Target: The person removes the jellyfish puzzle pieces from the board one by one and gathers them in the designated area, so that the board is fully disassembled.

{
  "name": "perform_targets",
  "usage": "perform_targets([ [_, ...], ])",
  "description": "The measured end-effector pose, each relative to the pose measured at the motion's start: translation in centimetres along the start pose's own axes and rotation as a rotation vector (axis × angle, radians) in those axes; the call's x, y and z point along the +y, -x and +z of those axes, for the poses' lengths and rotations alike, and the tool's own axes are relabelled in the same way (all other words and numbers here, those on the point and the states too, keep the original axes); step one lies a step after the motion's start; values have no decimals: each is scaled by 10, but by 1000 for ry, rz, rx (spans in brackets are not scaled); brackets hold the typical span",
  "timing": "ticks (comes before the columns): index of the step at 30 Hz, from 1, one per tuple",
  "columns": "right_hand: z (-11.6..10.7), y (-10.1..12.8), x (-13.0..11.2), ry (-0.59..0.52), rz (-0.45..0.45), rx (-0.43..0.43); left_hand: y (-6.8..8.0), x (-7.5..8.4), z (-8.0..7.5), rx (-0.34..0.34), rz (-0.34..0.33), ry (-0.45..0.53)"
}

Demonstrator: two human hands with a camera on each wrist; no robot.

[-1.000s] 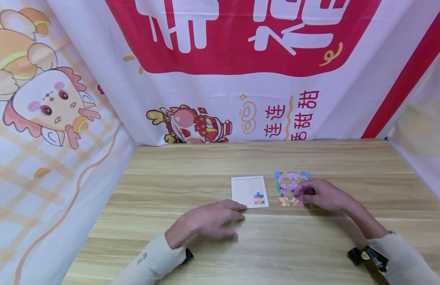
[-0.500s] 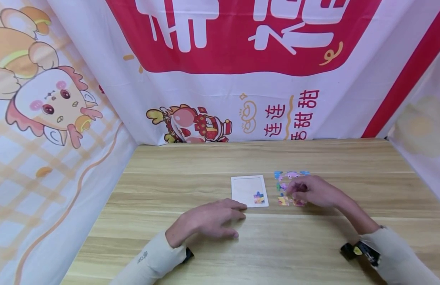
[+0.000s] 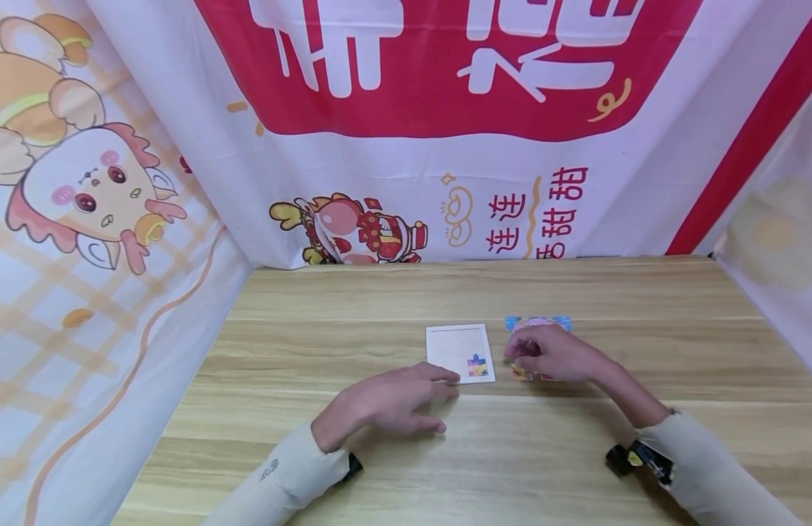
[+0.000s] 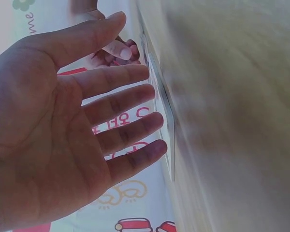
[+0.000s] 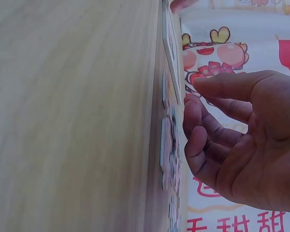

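Observation:
A white puzzle tray (image 3: 445,340) lies on the table in the head view, with a few joined jigsaw pieces (image 3: 476,365) in its lower right corner. My left hand (image 3: 395,400) is spread at the tray's near left edge, its index fingertip at the rim. The left wrist view shows its palm and straight fingers (image 4: 125,157). Over the loose jigsaw pieces (image 3: 563,321) right of the tray hovers my right hand (image 3: 553,353), fingers loosely bent. In the right wrist view, no piece shows between its thumb and index fingertip; several pieces (image 5: 166,150) lie flat below.
The wooden table (image 3: 511,453) runs back to a white and red printed cloth (image 3: 445,146). More patterned cloth (image 3: 116,329) hangs at the left. A black wrist device (image 3: 649,462) sits at the right sleeve.
My right hand has moved left across the loose pieces, closer to the tray, and covers more of the left ones. My left hand has barely moved.

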State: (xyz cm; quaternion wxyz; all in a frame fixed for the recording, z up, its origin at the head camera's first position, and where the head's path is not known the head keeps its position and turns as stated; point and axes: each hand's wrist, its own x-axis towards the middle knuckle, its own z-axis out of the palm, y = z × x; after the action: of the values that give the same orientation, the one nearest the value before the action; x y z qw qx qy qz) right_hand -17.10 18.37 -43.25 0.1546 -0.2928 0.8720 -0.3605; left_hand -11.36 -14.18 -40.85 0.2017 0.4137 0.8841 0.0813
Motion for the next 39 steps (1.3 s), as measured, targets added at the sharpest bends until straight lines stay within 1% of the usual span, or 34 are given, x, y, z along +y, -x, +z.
perform_targets([
  [3, 3, -4, -3, -9, 0, -9, -5, 1, -2, 2, 13, -5],
  [9, 9, -12, -11, 9, -3, -18, -14, 4, -4, 9, 47, -37],
  [13, 13, -18, -18, -10, 1, -32, -17, 6, -6, 3, 55, -28],
  [17, 15, -22, -24, -19, 10, -35, -19, 8, -8, -9, 46, -9],
  [20, 17, -26, -25, -35, 29, -43, -20, 8, -7, -14, 46, -11],
  [25, 21, -31, -26, -44, 32, -58, -21, 7, -5, -9, 51, -17],
  [36, 28, -34, -29, 4, 0, -59, -21, 8, -1, 17, 66, -59],
  [39, 28, -35, -30, 12, 17, -58, -21, 9, -1, 17, 74, -59],
])
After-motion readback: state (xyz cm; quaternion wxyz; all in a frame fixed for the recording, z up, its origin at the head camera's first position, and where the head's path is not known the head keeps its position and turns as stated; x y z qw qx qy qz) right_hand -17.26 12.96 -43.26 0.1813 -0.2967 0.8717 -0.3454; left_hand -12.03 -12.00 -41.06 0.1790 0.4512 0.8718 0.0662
